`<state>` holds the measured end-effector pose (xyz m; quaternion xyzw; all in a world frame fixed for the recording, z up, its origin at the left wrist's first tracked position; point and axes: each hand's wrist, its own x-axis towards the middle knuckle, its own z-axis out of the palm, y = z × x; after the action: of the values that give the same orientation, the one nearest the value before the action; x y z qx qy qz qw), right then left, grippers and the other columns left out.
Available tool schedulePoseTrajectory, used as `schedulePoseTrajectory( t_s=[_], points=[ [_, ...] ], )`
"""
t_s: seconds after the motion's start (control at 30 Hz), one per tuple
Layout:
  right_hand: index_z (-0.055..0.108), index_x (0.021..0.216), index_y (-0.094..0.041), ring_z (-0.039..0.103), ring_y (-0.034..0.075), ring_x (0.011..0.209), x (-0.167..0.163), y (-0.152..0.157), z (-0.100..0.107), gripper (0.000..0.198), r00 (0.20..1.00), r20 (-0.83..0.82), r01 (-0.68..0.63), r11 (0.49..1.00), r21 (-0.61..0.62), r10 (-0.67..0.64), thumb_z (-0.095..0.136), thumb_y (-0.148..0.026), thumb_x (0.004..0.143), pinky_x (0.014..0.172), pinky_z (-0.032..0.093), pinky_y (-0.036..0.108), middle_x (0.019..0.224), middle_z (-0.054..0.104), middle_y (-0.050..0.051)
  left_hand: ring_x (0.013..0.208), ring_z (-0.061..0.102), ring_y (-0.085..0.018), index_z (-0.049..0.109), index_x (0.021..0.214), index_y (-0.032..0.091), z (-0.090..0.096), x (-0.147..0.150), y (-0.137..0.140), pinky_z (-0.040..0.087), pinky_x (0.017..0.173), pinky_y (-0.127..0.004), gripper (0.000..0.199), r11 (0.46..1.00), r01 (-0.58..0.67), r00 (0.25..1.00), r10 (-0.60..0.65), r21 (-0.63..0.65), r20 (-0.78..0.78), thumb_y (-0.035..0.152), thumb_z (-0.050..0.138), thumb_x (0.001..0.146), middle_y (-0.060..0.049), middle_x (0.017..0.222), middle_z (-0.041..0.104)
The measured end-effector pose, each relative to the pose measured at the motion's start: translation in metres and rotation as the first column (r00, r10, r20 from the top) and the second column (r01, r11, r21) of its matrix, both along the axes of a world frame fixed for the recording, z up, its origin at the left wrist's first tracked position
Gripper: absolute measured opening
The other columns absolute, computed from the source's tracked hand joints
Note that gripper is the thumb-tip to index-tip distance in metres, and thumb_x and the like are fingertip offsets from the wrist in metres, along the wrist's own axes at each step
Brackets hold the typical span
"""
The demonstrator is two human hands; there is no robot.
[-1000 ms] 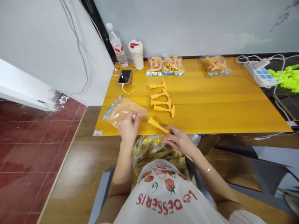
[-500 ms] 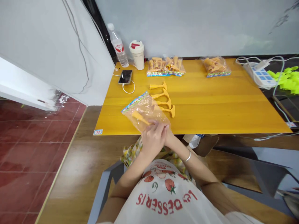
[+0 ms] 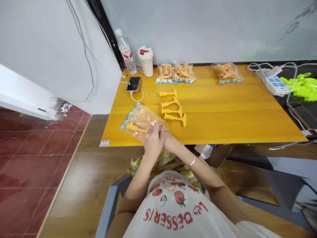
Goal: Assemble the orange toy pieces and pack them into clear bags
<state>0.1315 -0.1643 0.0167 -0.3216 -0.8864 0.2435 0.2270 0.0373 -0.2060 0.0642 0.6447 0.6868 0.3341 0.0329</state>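
My left hand (image 3: 153, 140) is closed on the near right end of a clear zip bag (image 3: 150, 115), at the table's front edge. Pressed close against it, my right hand (image 3: 167, 140) grips the same end, its fingers partly covered by the left. Inside the bag lies a yellow plastic toy hammer (image 3: 136, 128), its far end towards the colourful zip strip and its other end hidden by my fingers. Several loose toy hammers (image 3: 174, 119) lie in a column just beyond, heads to the right.
Filled bags of yellow pieces (image 3: 174, 72) stand along the wall, another bag (image 3: 228, 72) farther right. At the back left are a water bottle (image 3: 127, 56), a lidded cup (image 3: 146, 62) and a phone (image 3: 133, 84) on a cable. A power strip (image 3: 276, 85) lies right.
Both hands have moved left with the bag, and it has swung left and lower. The loose toy hammers are now uncovered. The view has shifted slightly.
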Motion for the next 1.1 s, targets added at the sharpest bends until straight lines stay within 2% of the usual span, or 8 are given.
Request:
schedulePoseTrajectory(
  t_s=[0.13,0.2,0.27,0.37,0.53,0.7,0.9,1.1],
  points=[
    [0.071,0.115,-0.019,0.068,0.022,0.106,0.058,-0.014,0.02,0.024,0.995,-0.069,-0.069,0.991,0.112,0.077,0.055,-0.025,0.098,0.094,0.058,0.038,0.115,0.072,0.011,0.06,0.064,-0.017,0.065,0.111,0.018,0.0,-0.002,0.006,0.038,0.059,-0.025,0.023,0.998,0.015,0.999,-0.013,-0.055,0.036,0.027,0.051,0.096,-0.002,0.068,0.069],
    [0.069,0.12,-0.023,0.068,0.021,0.105,0.087,-0.006,0.028,0.026,0.994,-0.093,0.074,0.985,0.154,-0.06,0.054,-0.028,0.099,0.095,0.057,0.037,0.116,0.073,0.008,0.059,0.063,-0.016,0.065,0.112,0.017,0.0,0.0,0.009,0.037,0.059,-0.025,0.023,0.997,0.01,0.999,-0.008,-0.076,0.036,0.028,0.051,0.096,-0.001,0.066,0.067],
    [0.067,0.126,-0.024,0.066,0.024,0.108,0.11,0.009,0.031,0.03,0.97,-0.035,0.242,0.946,0.214,-0.24,0.055,-0.03,0.098,0.097,0.055,0.042,0.125,0.07,0.01,0.06,0.062,-0.016,0.063,0.115,0.017,0.001,0.002,0.011,0.037,0.06,-0.025,0.026,0.996,0.008,0.999,-0.005,-0.087,0.04,0.03,0.051,0.097,-0.001,0.066,0.066],
    [0.061,0.135,-0.022,0.061,0.031,0.114,0.131,0.032,0.027,0.044,0.94,0.149,0.26,0.926,0.275,-0.308,0.064,-0.034,0.093,0.098,0.053,0.051,0.14,0.06,0.012,0.064,0.063,-0.017,0.056,0.128,0.016,0.001,0.001,0.01,0.041,0.063,-0.026,0.035,0.995,0.045,0.998,-0.041,-0.087,0.057,0.031,0.052,0.096,-0.001,0.069,0.064],
    [0.061,0.137,-0.025,0.058,0.03,0.119,0.141,0.043,0.018,0.042,0.94,0.259,0.152,0.953,0.261,-0.221,0.059,-0.037,0.096,0.1,0.052,0.05,0.144,0.057,0.011,0.086,0.067,-0.021,0.042,0.141,0.015,0.001,-0.004,-0.004,0.049,0.075,-0.03,0.052,0.992,0.111,0.993,-0.109,-0.058,0.038,0.03,0.056,0.094,-0.005,0.088,0.066],
    [0.064,0.132,-0.026,0.06,0.027,0.117,0.144,0.036,0.017,0.037,0.956,0.234,0.113,0.961,0.253,-0.174,0.055,-0.035,0.098,0.1,0.052,0.045,0.132,0.06,0.013,0.095,0.066,-0.024,0.045,0.138,0.018,0.002,-0.003,-0.015,0.051,0.077,-0.033,0.047,0.993,0.113,0.993,-0.114,-0.036,-0.022,0.032,0.056,0.095,-0.009,0.104,0.065],
    [0.074,0.11,-0.028,0.063,0.025,0.112,0.142,0.034,0.021,0.024,0.956,0.272,0.058,0.978,0.199,-0.112,0.058,-0.039,0.096,0.092,0.054,0.038,0.131,0.061,0.011,0.088,0.065,-0.018,0.056,0.121,0.018,-0.003,-0.004,-0.009,0.05,0.079,-0.03,0.026,0.984,0.171,0.984,-0.173,0.055,0.037,0.018,0.048,0.097,-0.006,0.095,0.066],
    [0.073,0.1,-0.025,0.065,0.023,0.108,0.145,0.023,0.025,0.022,0.972,0.225,0.026,0.984,0.174,-0.065,0.057,-0.04,0.097,0.091,0.054,0.036,0.126,0.065,0.01,0.083,0.063,-0.018,0.061,0.108,0.018,0.001,-0.001,-0.003,0.049,0.076,-0.029,0.018,0.988,0.124,0.989,-0.131,0.094,0.066,0.016,0.048,0.096,-0.006,0.091,0.066]
  ],
)
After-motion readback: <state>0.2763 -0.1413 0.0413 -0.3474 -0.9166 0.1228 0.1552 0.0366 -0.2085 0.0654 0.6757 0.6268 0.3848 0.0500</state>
